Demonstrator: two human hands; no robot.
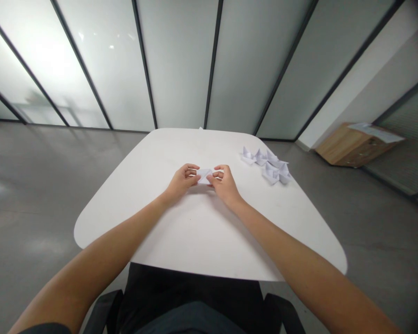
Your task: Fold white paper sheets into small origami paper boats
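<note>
Two hands pinch one small folded paper (205, 175) over the middle of the desk (202, 241).
Left hand (181, 181) and right hand (225, 184) each have their grip clamped on one end of the paper. An uneven pull could tear it or skew a crease. Paper boats (269, 166) lie apart to the right, with nothing in the way.

We see both hands meeting over the middle of a white table (181, 232). The left hand (181, 182) and the right hand (225, 185) pinch a small folded white paper (204, 176) from either side, fingers curled on its edges, the piece just above or on the tabletop. To the right, near the far edge, lies a cluster of folded paper boats (270, 166), touching one another. Beyond the table, a wooden box (351, 146) sits on the grey floor by the glass wall (177, 65).
</note>
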